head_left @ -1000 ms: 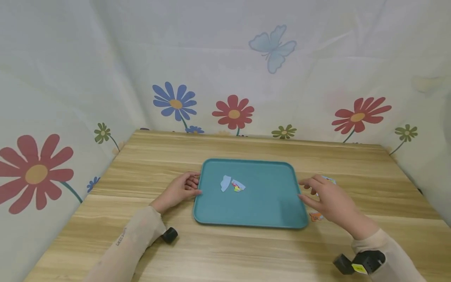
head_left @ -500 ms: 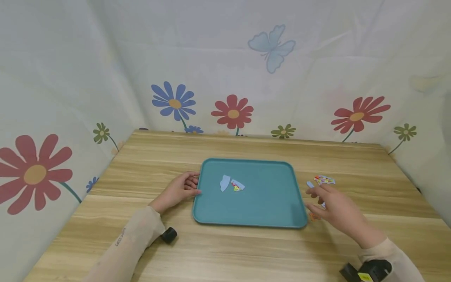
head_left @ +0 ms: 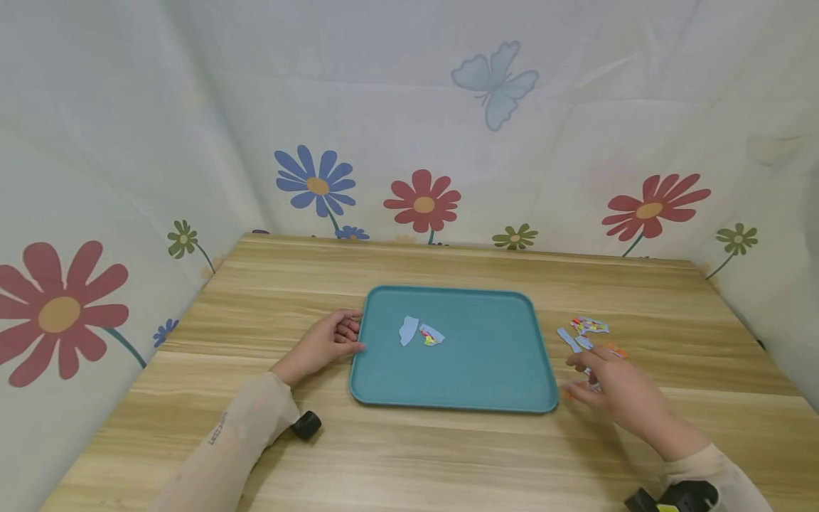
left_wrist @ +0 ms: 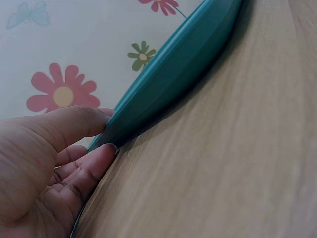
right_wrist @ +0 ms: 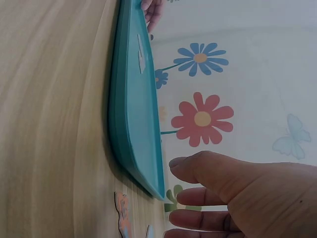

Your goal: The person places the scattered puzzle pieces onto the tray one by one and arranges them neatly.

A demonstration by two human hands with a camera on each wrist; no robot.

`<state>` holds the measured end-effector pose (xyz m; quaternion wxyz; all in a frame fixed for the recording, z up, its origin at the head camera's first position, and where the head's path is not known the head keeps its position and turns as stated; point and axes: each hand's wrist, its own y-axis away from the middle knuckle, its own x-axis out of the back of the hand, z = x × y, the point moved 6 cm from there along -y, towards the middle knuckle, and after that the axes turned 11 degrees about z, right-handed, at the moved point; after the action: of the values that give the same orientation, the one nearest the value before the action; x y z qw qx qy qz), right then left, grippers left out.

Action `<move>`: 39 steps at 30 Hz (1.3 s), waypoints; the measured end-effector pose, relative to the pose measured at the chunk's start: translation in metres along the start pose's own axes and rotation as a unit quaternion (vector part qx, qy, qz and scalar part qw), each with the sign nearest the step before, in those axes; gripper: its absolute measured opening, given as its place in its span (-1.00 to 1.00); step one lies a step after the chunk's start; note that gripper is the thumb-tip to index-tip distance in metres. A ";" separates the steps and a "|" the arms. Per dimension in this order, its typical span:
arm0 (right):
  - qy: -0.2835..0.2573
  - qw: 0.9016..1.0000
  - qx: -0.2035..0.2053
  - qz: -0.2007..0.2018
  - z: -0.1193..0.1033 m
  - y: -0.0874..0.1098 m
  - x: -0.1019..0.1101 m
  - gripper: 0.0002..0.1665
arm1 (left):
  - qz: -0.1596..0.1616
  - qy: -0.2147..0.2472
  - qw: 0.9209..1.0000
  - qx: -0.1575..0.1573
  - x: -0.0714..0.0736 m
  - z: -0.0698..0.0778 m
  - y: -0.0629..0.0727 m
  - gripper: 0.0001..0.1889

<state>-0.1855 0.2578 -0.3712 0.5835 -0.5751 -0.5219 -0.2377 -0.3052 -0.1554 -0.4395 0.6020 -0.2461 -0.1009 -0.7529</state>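
From where I stood, the person's left hand (head_left: pixel 320 345) had the left edge of the teal, rectangular tray with rounded corners (head_left: pixel 486 355) pinched between thumb and finger. The right hand (head_left: pixel 621 387) was just beyond the tray's right edge, above the loose pieces, thumb and fingers parted and apparently holding nothing; whether it touched a piece I couldn't tell.

Lying in the tray were a plain pale-blue, irregular flat piece (head_left: pixel 408 331) and, just beside it, a pale-blue piece patterned in yellow and red (head_left: pixel 431 335). Right of the tray, on the wood-grained table (head_left: pixel 384 455), lay a narrow pale-blue strip (head_left: pixel 568 340), a multicoloured flat piece (head_left: pixel 590 326) and an orange piece (head_left: pixel 616 350), with others partly hidden by the hand.
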 end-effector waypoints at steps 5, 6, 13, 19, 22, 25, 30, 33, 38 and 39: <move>-0.002 1.000 0.010 0.010 0.002 0.003 -0.001 -0.65 | 0.001 0.000 1.000 0.001 0.000 0.000 0.000 -0.35; 0.000 1.000 0.010 0.012 0.002 0.003 -0.001 -0.65 | 0.001 0.000 1.000 0.000 0.000 0.000 0.000 -0.35; 0.010 1.000 0.002 0.012 0.008 0.007 -0.004 -0.66 | 0.001 0.000 1.000 -0.001 0.000 -0.003 -0.002 -0.35; 0.021 1.000 -0.008 0.001 0.013 0.010 -0.007 -0.68 | 0.001 0.000 1.000 0.001 0.000 -0.004 -0.002 -0.36; 0.029 1.000 -0.013 0.001 0.014 0.011 -0.008 -0.69 | 0.000 0.001 1.000 0.002 0.000 -0.003 -0.002 -0.36; 0.032 0.999 -0.016 0.004 0.014 0.012 -0.008 -0.69 | -0.001 0.004 1.000 0.003 0.000 -0.003 -0.002 -0.35; 0.030 0.999 -0.022 -0.005 0.016 0.013 -0.013 -0.66 | -0.002 0.005 1.000 0.001 -0.001 -0.001 -0.001 -0.34; 0.034 0.999 -0.032 -0.017 0.016 0.013 -0.015 -0.62 | -0.002 0.005 1.000 0.001 0.000 0.000 0.000 -0.34; 0.041 0.997 -0.055 -0.034 0.016 0.013 -0.016 -0.56 | -0.001 0.006 1.000 0.003 0.000 -0.002 0.000 -0.34; 0.041 0.997 -0.060 -0.036 0.016 0.013 -0.017 -0.55 | -0.001 0.006 1.000 0.003 0.000 -0.002 0.000 -0.35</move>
<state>-0.1852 0.2701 -0.3950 0.5601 -0.5792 -0.5028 -0.3130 -0.3063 -0.1566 -0.4413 0.6023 -0.2399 -0.0996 -0.7548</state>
